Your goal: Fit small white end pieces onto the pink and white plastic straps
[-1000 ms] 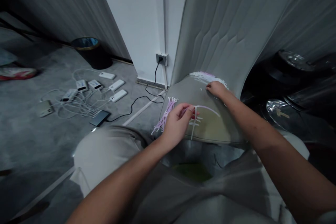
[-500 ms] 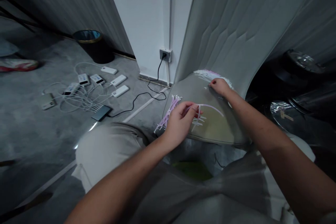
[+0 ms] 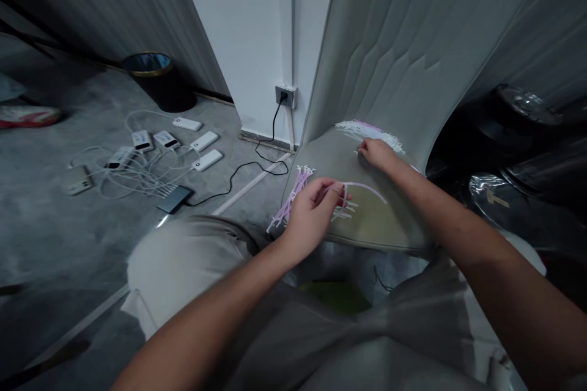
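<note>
My left hand point(image 3: 316, 211), above the front of the grey chair seat point(image 3: 334, 153), pinches a thin purple cable tie point(image 3: 369, 188) that curves out to the right. A short pale strip hangs by the fingertips. My right hand point(image 3: 375, 151) is farther back, its fingers closed low over the seat; what they hold, if anything, is too small to make out. Behind it lies a heap of white cable ties point(image 3: 369, 131) with some purple among them. A bundle of purple cable ties point(image 3: 294, 194) lies at the seat's left edge, and several white strips point(image 3: 346, 211) lie partly under my left hand.
On the floor to the left, several white power banks point(image 3: 208, 160) join by tangled cables to a grey charging hub point(image 3: 175, 199), whose black cord runs to a wall socket point(image 3: 286, 96). A black bin point(image 3: 160, 82) stands farther back. Another person's shoe point(image 3: 30, 116) shows far left.
My right hand has shifted slightly left over the seat, its fingers lower. My left hand keeps its pinch on the purple cable tie. The whole view has slid a little.
</note>
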Motion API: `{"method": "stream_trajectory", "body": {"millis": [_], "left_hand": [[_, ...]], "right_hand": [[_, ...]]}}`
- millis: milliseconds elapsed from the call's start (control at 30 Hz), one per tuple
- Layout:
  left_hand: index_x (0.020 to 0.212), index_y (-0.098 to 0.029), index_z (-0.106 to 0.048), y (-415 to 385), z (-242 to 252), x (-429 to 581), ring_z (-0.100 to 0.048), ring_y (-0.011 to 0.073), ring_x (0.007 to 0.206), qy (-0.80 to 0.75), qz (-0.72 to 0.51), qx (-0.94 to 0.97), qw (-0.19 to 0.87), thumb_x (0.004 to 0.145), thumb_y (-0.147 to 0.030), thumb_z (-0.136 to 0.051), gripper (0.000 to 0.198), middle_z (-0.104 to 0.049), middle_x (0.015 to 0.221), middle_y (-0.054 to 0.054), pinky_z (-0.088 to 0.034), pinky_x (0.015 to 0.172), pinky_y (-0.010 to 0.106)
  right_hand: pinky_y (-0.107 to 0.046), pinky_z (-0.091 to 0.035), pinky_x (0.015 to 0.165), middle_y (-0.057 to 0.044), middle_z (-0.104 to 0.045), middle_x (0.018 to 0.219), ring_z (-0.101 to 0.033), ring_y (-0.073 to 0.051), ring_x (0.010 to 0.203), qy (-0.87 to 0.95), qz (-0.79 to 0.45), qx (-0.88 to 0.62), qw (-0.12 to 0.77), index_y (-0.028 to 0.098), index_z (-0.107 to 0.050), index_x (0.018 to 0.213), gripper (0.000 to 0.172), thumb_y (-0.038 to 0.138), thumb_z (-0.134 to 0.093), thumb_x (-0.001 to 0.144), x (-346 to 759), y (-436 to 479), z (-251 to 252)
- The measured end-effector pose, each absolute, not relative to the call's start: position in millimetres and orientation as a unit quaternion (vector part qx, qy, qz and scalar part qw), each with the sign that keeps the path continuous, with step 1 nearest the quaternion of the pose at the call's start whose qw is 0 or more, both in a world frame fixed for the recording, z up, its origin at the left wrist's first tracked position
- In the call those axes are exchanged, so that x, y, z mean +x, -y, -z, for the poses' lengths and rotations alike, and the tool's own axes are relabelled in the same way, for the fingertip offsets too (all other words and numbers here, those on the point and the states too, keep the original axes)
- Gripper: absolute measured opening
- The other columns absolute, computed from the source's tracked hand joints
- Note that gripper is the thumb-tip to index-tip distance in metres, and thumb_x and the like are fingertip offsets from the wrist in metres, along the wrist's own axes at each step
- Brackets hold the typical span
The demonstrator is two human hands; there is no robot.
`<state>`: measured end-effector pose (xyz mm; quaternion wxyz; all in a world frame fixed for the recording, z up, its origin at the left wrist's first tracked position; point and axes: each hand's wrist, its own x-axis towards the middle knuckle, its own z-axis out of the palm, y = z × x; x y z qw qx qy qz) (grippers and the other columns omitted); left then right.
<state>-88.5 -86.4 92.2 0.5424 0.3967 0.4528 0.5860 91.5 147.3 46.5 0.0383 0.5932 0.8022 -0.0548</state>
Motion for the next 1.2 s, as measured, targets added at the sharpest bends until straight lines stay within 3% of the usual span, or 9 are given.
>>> {"method": "stream_trajectory", "body": {"millis": [267,433,533,633,733,933,1200], "left_hand": [[0.086,-0.016,-0.062,86.8,-91.8,-89.0,-0.065,0.0117,0.075,-0.449,-0.591,0.396,0.540,0.089,-0.035,-0.058,0.019,-0.072,0.081,0.003,-0.049,0.072,0.025],[0.085,-0.016,-0.062,86.8,-93.1,-88.9,-0.065,0.0119,0.072,-0.456,-0.589,0.393,0.539,0.088,-0.036,-0.059,0.020,-0.070,0.076,0.002,-0.049,0.071,0.024],[0.084,-0.016,-0.062,86.3,-93.0,-89.2,-0.065,0.0113,0.072,-0.450,-0.593,0.389,0.542,0.088,-0.035,-0.059,0.019,-0.070,0.076,0.001,-0.049,0.070,0.023],[0.084,-0.016,-0.062,86.6,-91.7,-89.7,-0.064,0.0100,0.071,-0.444,-0.597,0.387,0.544,0.089,-0.035,-0.059,0.019,-0.071,0.077,0.001,-0.049,0.070,0.021],[0.085,-0.017,-0.062,87.4,-90.1,-90.1,-0.064,0.0099,0.071,-0.445,-0.597,0.387,0.543,0.089,-0.036,-0.060,0.020,-0.071,0.078,0.001,-0.049,0.069,0.021],[0.084,-0.017,-0.064,86.4,-88.3,-89.6,-0.066,0.0116,0.073,-0.467,-0.590,0.393,0.529,0.089,-0.038,-0.060,0.022,-0.070,0.075,0.000,-0.050,0.070,0.023],[0.075,-0.017,-0.062,83.8,-89.8,-82.8,-0.069,0.0153,0.076,-0.513,-0.567,0.383,0.518,0.087,-0.036,-0.062,0.022,-0.062,0.065,-0.001,-0.052,0.072,0.025]], "right_hand": [[-0.043,-0.053,0.089,-0.010,-0.060,0.123,-0.061,-0.021,0.106,-0.792,0.108,0.599,-0.033,0.016,-0.058,0.122,0.035,0.035,-0.057,0.093,107.8,-142.8,-58.7],[-0.042,-0.054,0.088,-0.010,-0.060,0.122,-0.062,-0.021,0.105,-0.758,0.204,0.612,-0.100,0.016,-0.057,0.122,0.036,0.035,-0.057,0.093,110.8,-144.3,-53.0],[-0.034,-0.056,0.076,-0.008,-0.065,0.110,-0.064,-0.015,0.086,-0.723,0.277,0.608,-0.175,0.013,-0.059,0.115,0.029,0.032,-0.055,0.094,109.1,-141.9,-55.6],[-0.023,-0.048,0.058,-0.007,-0.068,0.096,-0.052,-0.006,0.055,-0.684,0.345,0.589,-0.255,0.012,-0.058,0.102,0.016,0.023,-0.054,0.090,112.0,-129.7,-66.5],[-0.020,-0.041,0.050,-0.005,-0.069,0.089,-0.046,-0.004,0.049,-0.645,0.417,0.560,-0.309,0.015,-0.058,0.095,0.016,0.025,-0.061,0.082,122.3,-105.9,-80.0],[-0.021,-0.031,0.045,-0.003,-0.070,0.084,-0.042,-0.004,0.046,-0.562,0.544,0.522,-0.341,0.017,-0.065,0.094,0.026,0.028,-0.072,0.072,147.3,-46.5,-94.7],[-0.024,-0.029,0.047,-0.001,-0.070,0.080,-0.043,-0.005,0.047,-0.492,0.634,0.478,-0.358,0.021,-0.073,0.088,0.021,0.024,-0.079,0.068,153.6,1.7,-97.8]]}}
